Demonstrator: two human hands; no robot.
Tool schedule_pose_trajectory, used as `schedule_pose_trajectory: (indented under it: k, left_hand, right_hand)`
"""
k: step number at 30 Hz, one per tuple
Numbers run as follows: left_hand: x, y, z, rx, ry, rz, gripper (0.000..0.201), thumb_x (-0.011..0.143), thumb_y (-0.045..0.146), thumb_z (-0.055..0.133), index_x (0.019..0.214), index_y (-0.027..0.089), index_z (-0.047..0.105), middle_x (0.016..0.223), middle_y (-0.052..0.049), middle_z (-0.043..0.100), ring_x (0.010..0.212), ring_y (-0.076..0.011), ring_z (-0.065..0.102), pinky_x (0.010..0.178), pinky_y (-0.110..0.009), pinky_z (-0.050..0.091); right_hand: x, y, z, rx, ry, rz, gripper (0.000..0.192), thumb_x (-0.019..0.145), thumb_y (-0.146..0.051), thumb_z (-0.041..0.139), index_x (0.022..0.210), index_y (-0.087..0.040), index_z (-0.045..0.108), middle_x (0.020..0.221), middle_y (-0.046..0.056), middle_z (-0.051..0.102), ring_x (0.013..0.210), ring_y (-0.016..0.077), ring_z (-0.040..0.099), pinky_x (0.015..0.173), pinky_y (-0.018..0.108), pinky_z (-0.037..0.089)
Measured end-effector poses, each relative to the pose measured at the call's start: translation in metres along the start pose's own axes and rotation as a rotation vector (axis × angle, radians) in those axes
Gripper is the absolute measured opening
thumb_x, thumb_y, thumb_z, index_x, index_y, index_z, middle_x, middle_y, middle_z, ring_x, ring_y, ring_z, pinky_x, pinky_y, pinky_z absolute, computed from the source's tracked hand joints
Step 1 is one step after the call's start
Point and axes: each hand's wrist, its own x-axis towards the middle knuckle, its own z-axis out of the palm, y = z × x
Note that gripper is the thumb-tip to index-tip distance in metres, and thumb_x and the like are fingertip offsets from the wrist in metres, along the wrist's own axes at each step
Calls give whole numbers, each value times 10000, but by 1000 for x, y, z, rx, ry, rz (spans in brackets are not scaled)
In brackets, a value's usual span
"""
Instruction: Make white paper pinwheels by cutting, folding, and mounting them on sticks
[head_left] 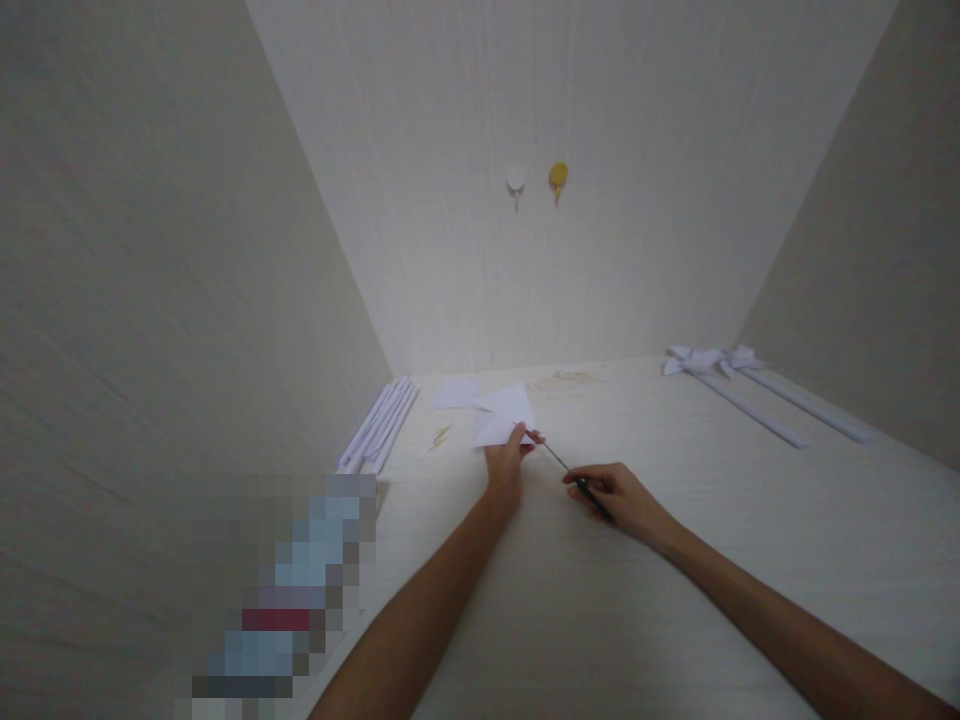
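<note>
My left hand (507,468) is closed on a white paper piece (511,404) with pointed, cut or folded corners, holding it just above the table. The thumb lies on the paper; other fingers are partly hidden. A thin tool (596,502) with a dark handle and a long, narrow shaft is in my right hand (626,496), gripped between thumb and fingers. Its shaft points up and left, reaching the paper near my left fingertips. Whether the tip goes through the paper I cannot tell. Another flat white paper square (456,393) lies just behind, to the left.
Several rolled white paper sticks (381,425) lie at the left edge of the pale table (675,590). Two paper pinwheels (701,361) on sticks rest at the back right. Walls rise on three sides, with a white hook (516,180) and a yellow hook (558,176) behind.
</note>
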Motion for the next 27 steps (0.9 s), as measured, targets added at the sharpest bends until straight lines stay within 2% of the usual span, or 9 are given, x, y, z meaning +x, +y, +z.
schedule_pose_trajectory:
  k: [8,18,27]
  left_hand:
    - [-1,4,2,-4,12,-16,103,599,238,565,616,142,531,524,22,563,513,-106,549,535,-235,413]
    - [1,0,1,5,11,-17,108,600,241,564,608,139,531,533,19,566,513,-102,550,515,-219,395]
    - [1,2,0,-35,35,-7,117,605,246,569,648,144,531,549,30,566,516,-99,554,535,-224,396]
  right_hand:
    - [-2,-3,0,4,-14,15,334,701,-443,481,609,-132,564,414,-57,335,356,46,262,337,184,178]
    - [-1,0,0,18,-18,-4,297,707,-406,486,607,-135,559,424,-63,339,361,43,267,352,188,187]
    - [1,0,2,98,40,58,304,649,-404,552,774,-128,577,386,-76,363,324,51,299,320,184,195]
